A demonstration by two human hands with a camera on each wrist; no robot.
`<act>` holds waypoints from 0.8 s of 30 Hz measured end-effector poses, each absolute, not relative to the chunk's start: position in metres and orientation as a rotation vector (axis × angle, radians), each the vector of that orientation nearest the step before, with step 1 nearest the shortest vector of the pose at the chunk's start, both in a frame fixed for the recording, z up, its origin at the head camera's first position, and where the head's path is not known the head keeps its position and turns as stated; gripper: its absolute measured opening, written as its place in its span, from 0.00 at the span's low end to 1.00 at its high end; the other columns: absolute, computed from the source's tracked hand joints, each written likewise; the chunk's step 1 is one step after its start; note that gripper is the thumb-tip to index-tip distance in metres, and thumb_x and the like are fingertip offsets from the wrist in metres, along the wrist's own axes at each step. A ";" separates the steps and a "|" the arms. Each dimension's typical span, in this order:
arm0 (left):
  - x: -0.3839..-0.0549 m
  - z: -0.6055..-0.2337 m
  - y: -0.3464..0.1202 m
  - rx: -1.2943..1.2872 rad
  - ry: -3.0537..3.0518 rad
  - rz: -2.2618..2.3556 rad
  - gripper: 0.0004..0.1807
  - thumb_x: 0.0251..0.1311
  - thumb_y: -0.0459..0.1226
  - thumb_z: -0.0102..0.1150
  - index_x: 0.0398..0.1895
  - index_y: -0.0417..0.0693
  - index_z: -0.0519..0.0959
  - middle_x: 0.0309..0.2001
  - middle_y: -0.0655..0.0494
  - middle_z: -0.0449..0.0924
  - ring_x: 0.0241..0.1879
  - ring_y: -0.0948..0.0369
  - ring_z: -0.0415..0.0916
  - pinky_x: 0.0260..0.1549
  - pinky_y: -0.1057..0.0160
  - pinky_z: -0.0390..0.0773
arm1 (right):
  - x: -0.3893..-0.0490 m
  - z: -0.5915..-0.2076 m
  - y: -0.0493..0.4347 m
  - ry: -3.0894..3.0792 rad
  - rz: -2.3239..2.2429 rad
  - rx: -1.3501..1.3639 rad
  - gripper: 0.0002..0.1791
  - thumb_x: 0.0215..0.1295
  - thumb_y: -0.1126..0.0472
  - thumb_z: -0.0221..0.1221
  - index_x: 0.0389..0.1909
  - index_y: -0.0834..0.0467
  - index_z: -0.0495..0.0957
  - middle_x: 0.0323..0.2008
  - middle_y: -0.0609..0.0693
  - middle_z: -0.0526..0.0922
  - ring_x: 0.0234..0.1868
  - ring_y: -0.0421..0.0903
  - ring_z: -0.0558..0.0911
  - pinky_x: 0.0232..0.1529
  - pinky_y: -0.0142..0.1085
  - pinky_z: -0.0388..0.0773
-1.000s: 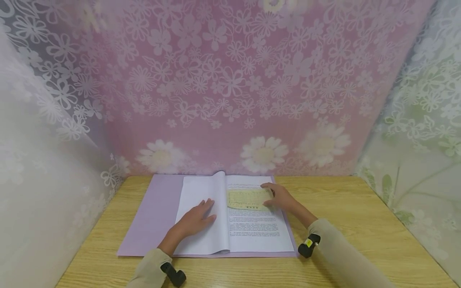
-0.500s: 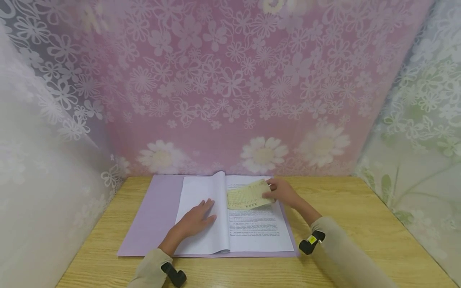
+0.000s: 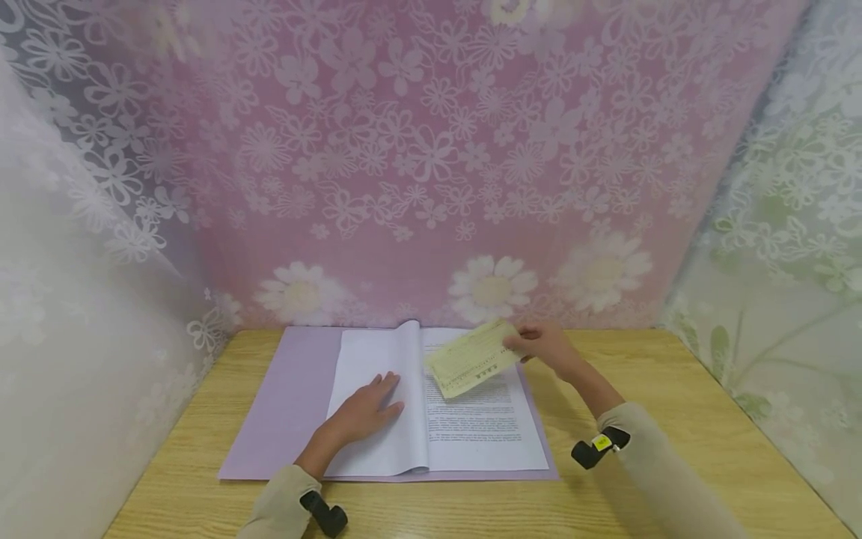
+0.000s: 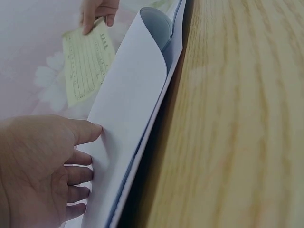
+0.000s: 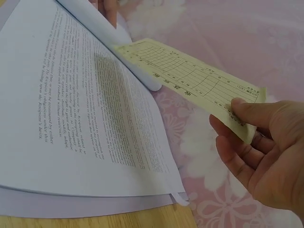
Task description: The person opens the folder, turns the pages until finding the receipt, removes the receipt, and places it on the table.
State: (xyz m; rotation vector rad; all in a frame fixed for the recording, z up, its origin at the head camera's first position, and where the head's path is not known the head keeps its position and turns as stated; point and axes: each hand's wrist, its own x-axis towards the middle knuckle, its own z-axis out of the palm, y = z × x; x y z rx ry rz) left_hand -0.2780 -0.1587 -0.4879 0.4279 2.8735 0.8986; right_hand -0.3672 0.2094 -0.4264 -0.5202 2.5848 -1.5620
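A purple folder [image 3: 279, 404] lies spread on the table with white sheets in it. My left hand [image 3: 370, 408] rests with straight fingers on the turned-over left pages [image 4: 128, 95], which bulge up near the fold. Between thumb and fingers, my right hand [image 3: 548, 348] pinches the right end of a pale yellow printed slip [image 3: 471, 359]. In the right wrist view the slip [image 5: 190, 78], with a ruled grid and printed characters, slants above the printed right page [image 5: 90, 109], its far end near the curled pages.
The wooden table [image 3: 646, 419] extends on both sides of the folder. A pink flowered cloth [image 3: 417, 187] stands behind it, with pale flowered cloths at left and right. Black wrist cameras [image 3: 599, 449] sit on both sleeves.
My right hand has lifted the yellow slip off the printed page, moving up and to the right, and the slip has tilted. The left hand has stayed in place.
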 end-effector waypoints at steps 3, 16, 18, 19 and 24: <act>-0.278 -0.487 -0.159 0.432 2.875 0.910 0.34 0.75 0.48 0.53 0.78 0.42 0.62 0.79 0.43 0.59 0.79 0.42 0.53 0.75 0.39 0.58 | -0.366 -0.424 0.220 2.586 -1.594 -0.496 0.19 0.68 0.53 0.67 0.49 0.66 0.84 0.42 0.56 0.89 0.40 0.40 0.86 0.42 0.48 0.87; -0.278 -0.490 -0.159 0.436 2.886 0.906 0.35 0.75 0.49 0.53 0.78 0.42 0.62 0.78 0.43 0.59 0.79 0.42 0.54 0.75 0.38 0.59 | -0.355 -0.432 0.269 2.625 -1.594 -0.371 0.23 0.71 0.52 0.63 0.55 0.68 0.81 0.47 0.57 0.87 0.42 0.36 0.84 0.50 0.50 0.85; -0.277 -0.490 -0.158 0.437 2.883 0.915 0.35 0.74 0.49 0.53 0.78 0.42 0.62 0.78 0.42 0.60 0.79 0.41 0.54 0.74 0.38 0.59 | -0.354 -0.433 0.277 2.642 -1.579 -0.368 0.24 0.72 0.51 0.63 0.56 0.68 0.81 0.49 0.58 0.87 0.42 0.35 0.84 0.50 0.49 0.85; -0.277 -0.489 -0.158 0.437 2.881 0.915 0.35 0.74 0.49 0.53 0.78 0.42 0.62 0.78 0.42 0.60 0.79 0.41 0.54 0.74 0.38 0.59 | -0.354 -0.434 0.281 2.650 -1.569 -0.370 0.25 0.72 0.51 0.63 0.56 0.68 0.81 0.50 0.58 0.86 0.43 0.34 0.84 0.50 0.48 0.85; -0.276 -0.488 -0.158 0.431 2.876 0.916 0.35 0.75 0.48 0.53 0.78 0.41 0.62 0.78 0.41 0.59 0.78 0.40 0.54 0.74 0.37 0.59 | -0.355 -0.438 0.301 2.714 -1.520 -0.352 0.24 0.73 0.50 0.61 0.55 0.68 0.81 0.51 0.57 0.86 0.43 0.31 0.82 0.47 0.43 0.86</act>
